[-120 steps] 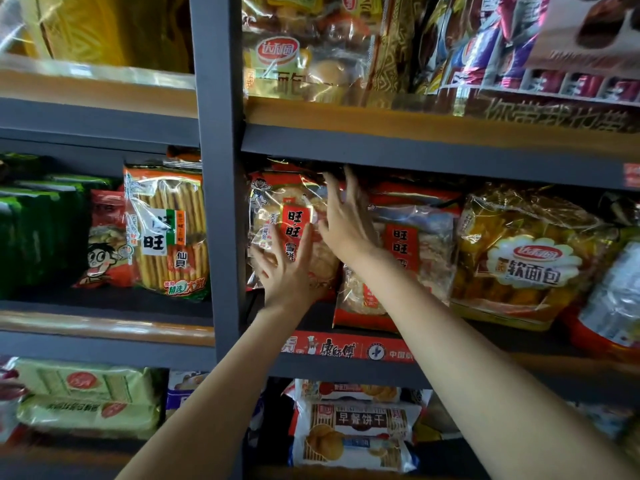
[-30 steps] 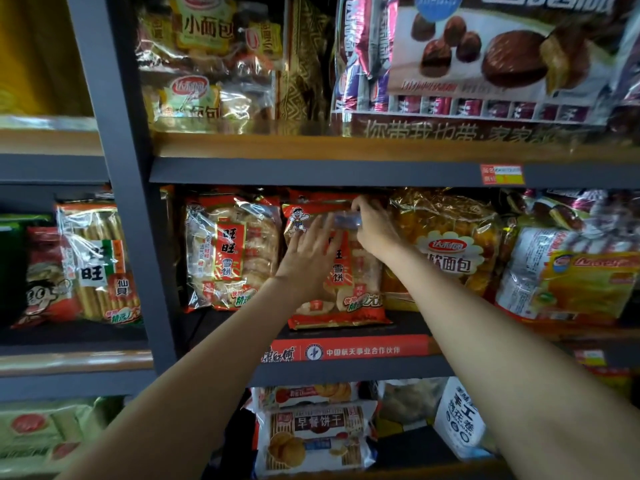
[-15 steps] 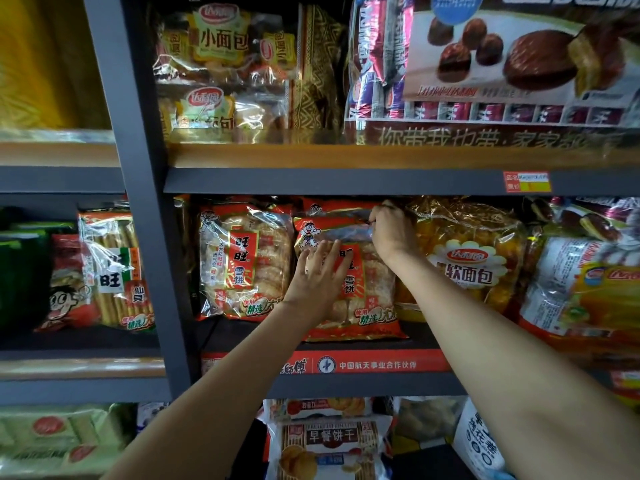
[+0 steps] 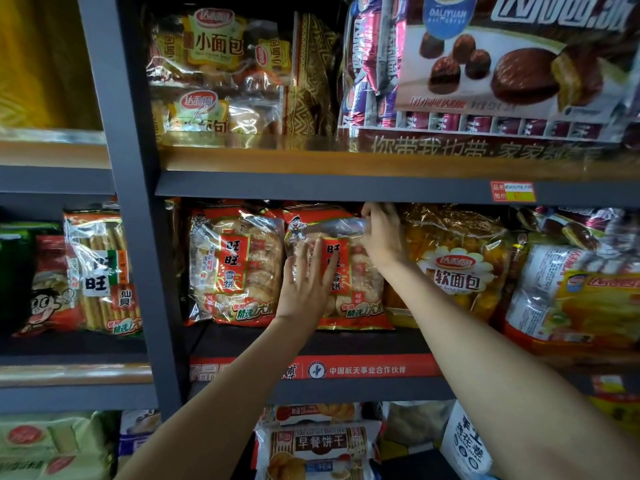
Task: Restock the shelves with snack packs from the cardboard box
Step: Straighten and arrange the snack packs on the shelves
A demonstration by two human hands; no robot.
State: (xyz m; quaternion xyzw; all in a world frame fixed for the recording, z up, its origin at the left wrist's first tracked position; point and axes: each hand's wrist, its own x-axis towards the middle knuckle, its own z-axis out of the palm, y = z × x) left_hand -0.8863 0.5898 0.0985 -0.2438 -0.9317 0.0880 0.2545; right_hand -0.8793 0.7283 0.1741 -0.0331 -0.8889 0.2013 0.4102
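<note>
While the right hand now pinches the top edge of the red-and-clear plastic rice-cracker pack, the spread left hand presses its front; the pack stands straighter, nearly placed.

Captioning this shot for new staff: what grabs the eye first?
Two bare arms reach into the middle shelf: the left hand presses flat on a red rice cracker pack, while the right hand pinches its top corner. Above right looms a big chocolate pie bag.

Dark middle shelf, two red rice-cracker packs upright beside a yellow bread bag.
</note>
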